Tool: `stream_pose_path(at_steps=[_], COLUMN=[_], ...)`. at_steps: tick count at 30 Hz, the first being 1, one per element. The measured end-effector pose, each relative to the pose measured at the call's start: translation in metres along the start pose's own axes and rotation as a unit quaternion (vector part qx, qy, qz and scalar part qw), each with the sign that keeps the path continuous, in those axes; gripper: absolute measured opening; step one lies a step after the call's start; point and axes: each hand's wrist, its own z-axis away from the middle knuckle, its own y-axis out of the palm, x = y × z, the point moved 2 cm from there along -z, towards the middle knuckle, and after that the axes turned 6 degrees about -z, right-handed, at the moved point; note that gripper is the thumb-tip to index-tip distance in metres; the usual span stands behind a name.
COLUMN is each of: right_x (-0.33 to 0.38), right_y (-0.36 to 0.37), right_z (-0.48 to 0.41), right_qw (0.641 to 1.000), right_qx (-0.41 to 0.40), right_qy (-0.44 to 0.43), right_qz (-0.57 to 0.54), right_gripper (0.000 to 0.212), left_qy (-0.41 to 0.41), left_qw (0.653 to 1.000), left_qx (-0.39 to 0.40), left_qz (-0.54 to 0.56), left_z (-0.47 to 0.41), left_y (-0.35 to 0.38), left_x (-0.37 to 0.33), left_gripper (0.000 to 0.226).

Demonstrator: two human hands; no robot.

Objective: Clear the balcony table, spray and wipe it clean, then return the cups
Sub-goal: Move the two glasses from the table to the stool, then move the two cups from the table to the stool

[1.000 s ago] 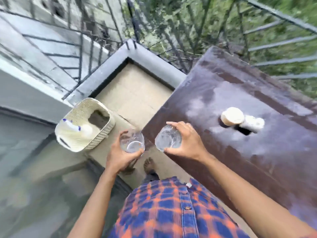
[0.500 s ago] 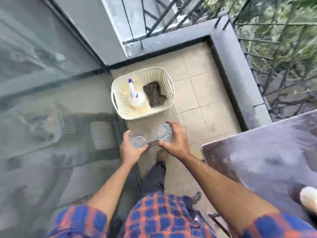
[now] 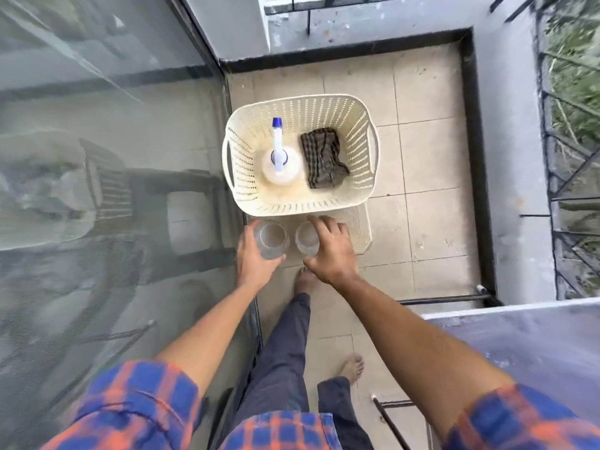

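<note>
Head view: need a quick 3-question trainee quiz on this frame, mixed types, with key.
1. True or false: the spray bottle is outside the basket.
2. The checked cloth lies: A) on the floor B) in the basket C) over the railing.
3. Short answer: which hands grip a cup?
Key: 1 false. 2 B. 3 both: the left hand grips the left cup, the right hand the right cup.

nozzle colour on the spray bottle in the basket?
Blue, on a white sprayer head; the spray bottle stands in the basket. Head view.
</note>
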Motion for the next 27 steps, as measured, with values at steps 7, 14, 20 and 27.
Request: stream_pose_path(at_steps=[7,14,20,27], right_x=[0.005,0.003,0.003,-0.041], right_y=[0.004,-0.033,-0.106,-0.157], right_z=[0.002,0.027,0.099,0.246], right_qw=[0.999,0.993,0.964,0.891], right_qx=[0.030,-0.010,-0.106,-0.278], right_qy=[0.011,0.046,0.076,0.145], right_qz=[-0.025,-0.109,-0.231,-0.328], right_gripper=[0.093,0.051,0.021,0.017], left_qy=[0.008,0.046,0.203,0.362], left_qw=[1.000,0.997,0.977,0.928], left_qx=[0.026,-0.055,-0.057,0.083], left_qz=[-0.012,-0.035,-0.021,-0.037], left_z=[0.002,0.037,0.069,0.140], left_y=[-0.005,-0.033,-0.055,-0.018], left_x=[-0.004,-0.020,-0.081,-0.208], left_gripper=[0.105,0.059,0.017,0.016])
